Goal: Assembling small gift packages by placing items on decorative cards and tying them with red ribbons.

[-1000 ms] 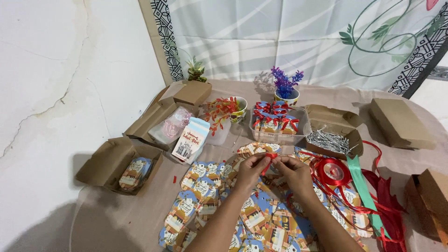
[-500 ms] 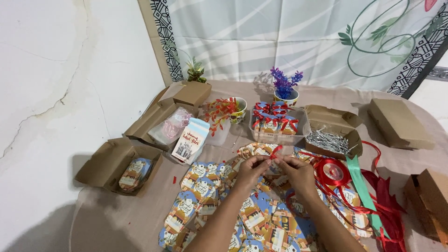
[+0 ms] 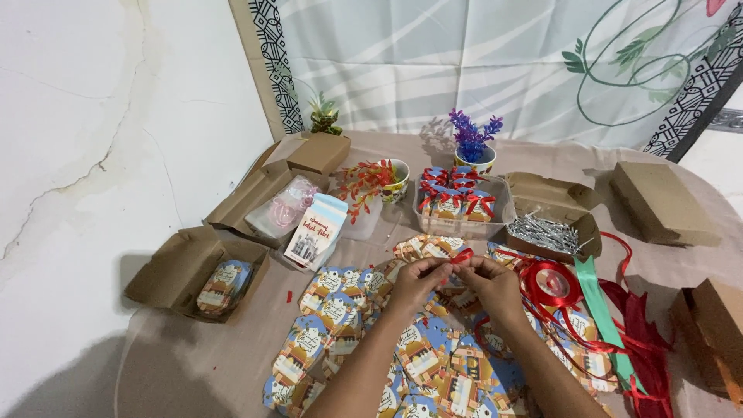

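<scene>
My left hand (image 3: 419, 280) and my right hand (image 3: 492, 282) meet above the middle of the table, fingertips together. Between them they pinch a short piece of red ribbon (image 3: 462, 255), looped like a small bow. Under both hands lies a spread of colourful printed card tags (image 3: 333, 310). A roll of red ribbon (image 3: 551, 283) sits just right of my right hand, with loose red ribbon (image 3: 642, 340) and a green strip (image 3: 600, 310) trailing past it.
A clear tray (image 3: 457, 224) of tags with red bows stands behind my hands. An open brown box (image 3: 553, 224) holds silver twist ties. More brown boxes (image 3: 186, 271) line the left and right. Small potted plants (image 3: 474, 147) stand at the back.
Both hands have stayed together over the tags, working the red ribbon between the fingertips. The view has shifted slightly; nothing else on the table has moved.
</scene>
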